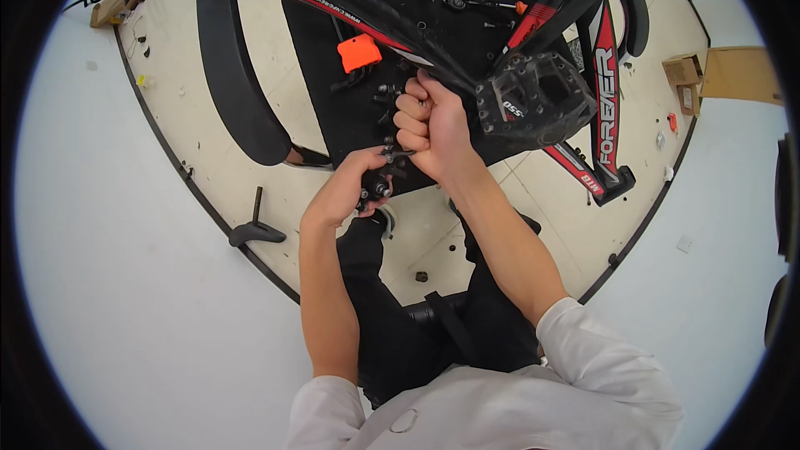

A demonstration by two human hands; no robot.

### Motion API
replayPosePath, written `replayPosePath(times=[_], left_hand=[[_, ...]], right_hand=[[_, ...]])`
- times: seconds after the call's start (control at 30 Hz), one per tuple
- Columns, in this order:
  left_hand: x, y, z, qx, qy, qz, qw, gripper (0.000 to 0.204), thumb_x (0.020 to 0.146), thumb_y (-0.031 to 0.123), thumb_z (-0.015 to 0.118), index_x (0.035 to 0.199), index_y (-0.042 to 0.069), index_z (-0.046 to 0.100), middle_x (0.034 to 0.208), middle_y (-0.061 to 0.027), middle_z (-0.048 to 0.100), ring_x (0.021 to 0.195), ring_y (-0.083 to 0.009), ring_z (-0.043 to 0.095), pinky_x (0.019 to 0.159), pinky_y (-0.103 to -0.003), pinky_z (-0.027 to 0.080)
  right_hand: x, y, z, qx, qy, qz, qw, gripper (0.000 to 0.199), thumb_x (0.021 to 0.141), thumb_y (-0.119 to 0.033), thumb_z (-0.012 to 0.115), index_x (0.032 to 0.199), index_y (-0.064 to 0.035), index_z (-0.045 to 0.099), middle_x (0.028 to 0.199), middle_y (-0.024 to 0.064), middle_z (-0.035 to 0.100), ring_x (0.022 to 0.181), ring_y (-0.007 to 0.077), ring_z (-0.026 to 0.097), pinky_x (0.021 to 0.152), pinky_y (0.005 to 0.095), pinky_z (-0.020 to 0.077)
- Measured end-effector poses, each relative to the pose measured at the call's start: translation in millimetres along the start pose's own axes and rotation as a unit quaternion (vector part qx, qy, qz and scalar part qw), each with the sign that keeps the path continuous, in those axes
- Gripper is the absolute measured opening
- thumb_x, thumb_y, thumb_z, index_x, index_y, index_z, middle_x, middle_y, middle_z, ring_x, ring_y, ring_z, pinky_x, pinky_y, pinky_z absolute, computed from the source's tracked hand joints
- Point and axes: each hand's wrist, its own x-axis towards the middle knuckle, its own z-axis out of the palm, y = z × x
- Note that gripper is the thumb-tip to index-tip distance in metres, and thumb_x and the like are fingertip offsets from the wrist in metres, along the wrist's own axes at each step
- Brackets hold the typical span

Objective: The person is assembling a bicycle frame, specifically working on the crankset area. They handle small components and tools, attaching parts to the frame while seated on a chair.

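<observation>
My left hand [343,185] is closed around a small black metal bike part [377,186] with bolts on it; its exact kind is partly hidden by my fingers. Just above and to the right, my right hand [435,123] makes a fist around a thin grey metal tool [400,153]. The tool's exposed end reaches the part in my left hand, and the rest is covered by my fingers. Beyond my fist runs a black and red bicycle frame [358,15]. To its right is a large black pedal [533,104].
A black mat [317,83] carries an orange box [359,53], loose small parts and an orange-handled screwdriver [518,7]. Long black mudguards [233,75] flank the frame. A black saddle with its post [257,232] lies on the tiled floor at left. Cardboard boxes [685,75] stand at right.
</observation>
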Motion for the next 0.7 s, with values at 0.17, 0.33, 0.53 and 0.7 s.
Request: replayPosePath(times=[0.17, 0.33, 0.53, 0.7], left_hand=[[1, 2, 8, -0.012, -0.049, 0.018, 0.999, 0.027, 0.091, 0.030, 0.040, 0.085, 0.006, 0.050, 0.058, -0.0018, 0.048, 0.044, -0.0093, 0.042, 0.038, -0.024, 0.029], [3, 1, 7, 0.001, -0.033, 0.016, 0.999, 0.028, 0.091, 0.032, 0.040, 0.084, 0.006, 0.049, 0.056, -0.0025, 0.047, 0.043, -0.0099, 0.042, 0.039, -0.025, 0.029], [3, 1, 3, -0.002, -0.008, 0.009, 1.000, 0.029, 0.092, 0.033, 0.039, 0.083, 0.007, 0.049, 0.056, -0.0037, 0.048, 0.043, -0.0109, 0.042, 0.041, -0.026, 0.030], [5, -3, 5, 0.026, 0.025, 0.018, 0.999, 0.026, 0.091, 0.032, 0.038, 0.089, 0.009, 0.050, 0.060, -0.0033, 0.050, 0.044, -0.0100, 0.043, 0.040, -0.025, 0.030]], right_hand=[[-6, -1, 4, -0.056, 0.003, -0.003, 0.998, 0.033, 0.101, -0.033, 0.040, 0.073, -0.0174, 0.036, 0.056, -0.0076, 0.020, 0.043, 0.0047, 0.014, 0.035, 0.0216, 0.0096], [-7, -2, 7, -0.087, 0.006, -0.019, 0.996, 0.033, 0.102, -0.033, 0.039, 0.073, -0.0175, 0.035, 0.056, -0.0077, 0.020, 0.042, 0.0045, 0.014, 0.036, 0.0219, 0.0093], [-3, 3, 4, -0.115, -0.001, -0.037, 0.993, 0.034, 0.102, -0.033, 0.038, 0.073, -0.0174, 0.034, 0.055, -0.0074, 0.019, 0.042, 0.0048, 0.013, 0.036, 0.0227, 0.0093], [-2, 9, 8, -0.142, 0.018, -0.076, 0.987, 0.038, 0.102, -0.035, 0.039, 0.069, -0.0166, 0.031, 0.052, -0.0064, 0.019, 0.040, 0.0049, 0.014, 0.036, 0.0247, 0.0085]])
